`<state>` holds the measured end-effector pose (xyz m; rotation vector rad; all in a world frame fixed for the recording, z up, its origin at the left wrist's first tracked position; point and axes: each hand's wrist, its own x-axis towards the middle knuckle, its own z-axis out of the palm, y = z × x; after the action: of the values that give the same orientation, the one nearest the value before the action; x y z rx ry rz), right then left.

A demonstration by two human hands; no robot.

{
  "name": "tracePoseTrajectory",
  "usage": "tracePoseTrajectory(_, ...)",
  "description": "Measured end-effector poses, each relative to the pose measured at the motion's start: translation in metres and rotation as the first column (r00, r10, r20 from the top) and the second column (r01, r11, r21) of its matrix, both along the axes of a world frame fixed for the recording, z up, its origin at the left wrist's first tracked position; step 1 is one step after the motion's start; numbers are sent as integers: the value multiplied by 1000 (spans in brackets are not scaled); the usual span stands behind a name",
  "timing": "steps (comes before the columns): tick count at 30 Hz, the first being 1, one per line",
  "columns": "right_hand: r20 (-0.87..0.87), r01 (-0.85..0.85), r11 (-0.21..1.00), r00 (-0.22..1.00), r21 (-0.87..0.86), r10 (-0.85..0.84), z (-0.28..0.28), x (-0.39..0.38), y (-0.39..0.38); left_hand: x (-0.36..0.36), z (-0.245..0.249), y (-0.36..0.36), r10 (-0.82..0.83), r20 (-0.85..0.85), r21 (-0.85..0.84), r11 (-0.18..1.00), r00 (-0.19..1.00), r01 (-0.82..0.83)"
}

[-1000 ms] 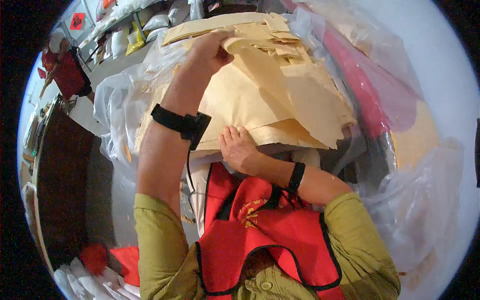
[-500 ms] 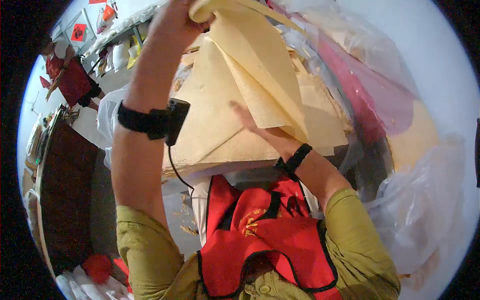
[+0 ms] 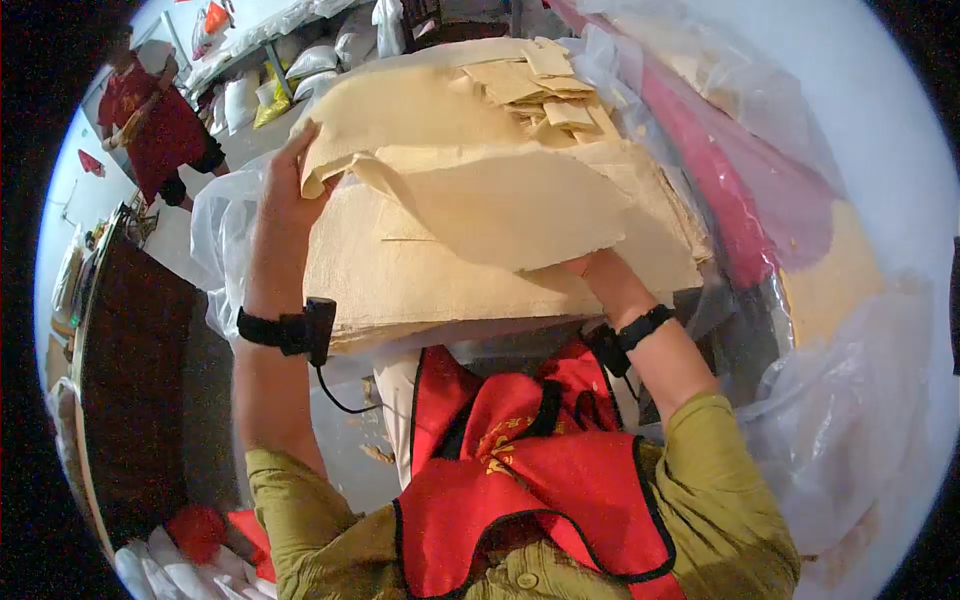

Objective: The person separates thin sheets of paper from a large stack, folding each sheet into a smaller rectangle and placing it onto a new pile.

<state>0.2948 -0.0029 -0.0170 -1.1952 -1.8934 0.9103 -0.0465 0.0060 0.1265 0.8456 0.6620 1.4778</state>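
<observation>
A large, thin, pale yellow paper sheet (image 3: 500, 205) is raised in a curl over a thick stack of similar sheets (image 3: 360, 285). My left hand (image 3: 292, 170) grips the sheet at its left side, where the edge folds over the fingers. At the sheet's near right edge is my right hand (image 3: 598, 268), its fingers hidden underneath. Each wrist carries a black strap with a small box. Behind the raised sheet, folded and torn paper pieces (image 3: 545, 85) lie on top of the stack.
Clear plastic sheeting (image 3: 830, 390) and a pink wrap (image 3: 715, 180) run along the right side. A dark-sided table (image 3: 130, 370) stands on the left. White sacks (image 3: 315, 60) lie behind, and another person (image 3: 155, 125) stands at the back left.
My left hand has come down and toward me with the sheet, which was held high and hanging. My right hand has moved right, to the sheet's near edge. The paper pieces behind now show.
</observation>
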Motion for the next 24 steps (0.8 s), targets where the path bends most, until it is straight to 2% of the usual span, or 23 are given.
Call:
tracePoseTrajectory(4,106,-59,998,993,34,56,-3,-10,-26,-13,-14,12,-10,101,11,1000,995,9)
tracePoseTrajectory(7,209,-139,988,970,69,122,-7,-18,-55,4,-5,12,84,180,16,996,980,-88)
tracePoseTrajectory(9,268,-203,975,948,86,173,-11,-25,-77,16,5,0,74,141,59,995,987,-83)
tracePoseTrajectory(13,353,-338,933,894,122,277,-16,-47,-127,-6,-10,35,-4,167,138,990,986,-19)
tracePoseTrajectory(15,368,-352,916,891,193,265,-16,-66,-142,2,-4,31,14,168,165,985,986,-42)
tracePoseTrajectory(17,373,-273,907,917,320,144,-20,-85,-135,30,23,5,91,160,179,977,983,-120)
tracePoseTrajectory(19,361,-101,878,929,467,-86,-28,-94,-109,29,30,8,137,157,167,972,978,-163)
tracePoseTrajectory(21,330,78,808,886,584,-325,-36,-92,-81,32,39,5,143,173,182,968,974,-174)
tracePoseTrajectory(23,266,226,733,831,642,-489,-35,-76,-52,40,51,-8,107,209,215,965,972,-153)
tracePoseTrajectory(24,109,282,797,912,534,-396,-32,-65,-38,38,57,-14,120,205,217,962,971,-164)
